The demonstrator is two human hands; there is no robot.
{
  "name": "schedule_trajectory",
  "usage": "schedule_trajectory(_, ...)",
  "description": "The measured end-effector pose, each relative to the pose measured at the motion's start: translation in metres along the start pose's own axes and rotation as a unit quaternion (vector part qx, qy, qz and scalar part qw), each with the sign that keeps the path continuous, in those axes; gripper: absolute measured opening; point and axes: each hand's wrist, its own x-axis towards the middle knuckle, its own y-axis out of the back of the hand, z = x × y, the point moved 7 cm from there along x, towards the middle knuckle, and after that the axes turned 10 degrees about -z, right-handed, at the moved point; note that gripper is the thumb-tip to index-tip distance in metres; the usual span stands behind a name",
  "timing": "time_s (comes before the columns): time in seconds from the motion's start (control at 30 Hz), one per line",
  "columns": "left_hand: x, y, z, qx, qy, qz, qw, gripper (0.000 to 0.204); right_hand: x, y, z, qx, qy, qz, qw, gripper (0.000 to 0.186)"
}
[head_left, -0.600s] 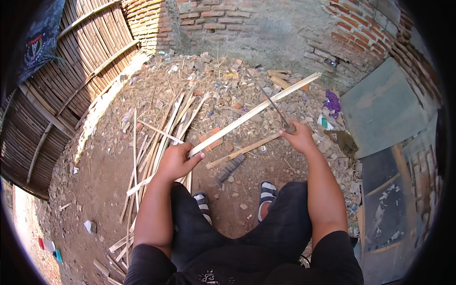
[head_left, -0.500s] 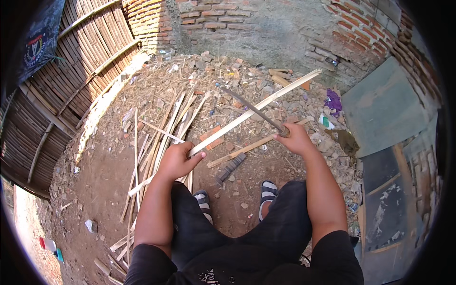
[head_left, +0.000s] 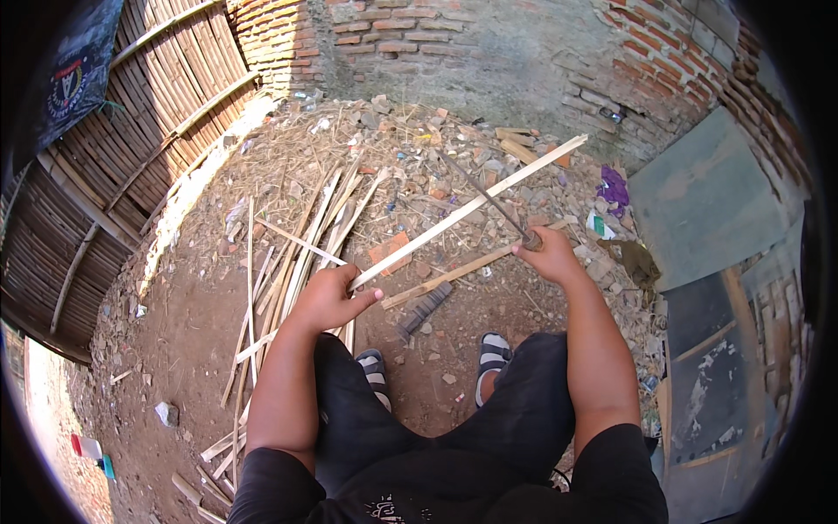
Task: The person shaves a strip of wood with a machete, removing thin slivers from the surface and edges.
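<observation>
Holding: left grip [head_left: 327,299], fingers curled round a pale wooden strip [head_left: 428,237], thumb jutting out; strip slanting forward-right from it; right grip [head_left: 546,253], fingers wrapped about one end of a long, dark tool [head_left: 511,218]; tool crossing the strip's line, contact unclear; loose strips [head_left: 301,265], ground, left of left grip; grey ridged block [head_left: 423,312], between grips, nearer the body.

The left hand [head_left: 333,299] hid from us part of the strip [head_left: 419,244], the right hand [head_left: 550,253] most of the handle [head_left: 531,241]; we saw the banner [head_left: 77,74] cut off.
</observation>
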Motion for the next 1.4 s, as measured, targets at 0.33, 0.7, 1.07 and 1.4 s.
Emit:
schedule_trajectory(0.33, -0.003, 0.002, -0.001, -0.042, -0.003, -0.009, 0.999, 0.051, 0.001, -0.007, -0.034, -0.04, 0.036, -0.063, 0.997, 0.047)
schedule_trajectory(0.7, 0.002, -0.001, -0.005, -0.02, 0.008, 0.011, 1.0, 0.052, 0.003, -0.006, -0.011, -0.031, 0.031, -0.021, 0.999, 0.05)
schedule_trajectory(1.07, -0.002, 0.009, 0.003, 0.008, 0.007, 0.035, 0.999, 0.049, 0.004, 0.004, 0.008, -0.021, -0.01, 0.024, 0.999, 0.051)
schedule_trajectory(1.4, -0.003, 0.012, 0.007, 0.046, 0.013, 0.055, 0.997, 0.049, 0.0, -0.01, -0.023, -0.053, -0.004, -0.064, 0.997, 0.048)
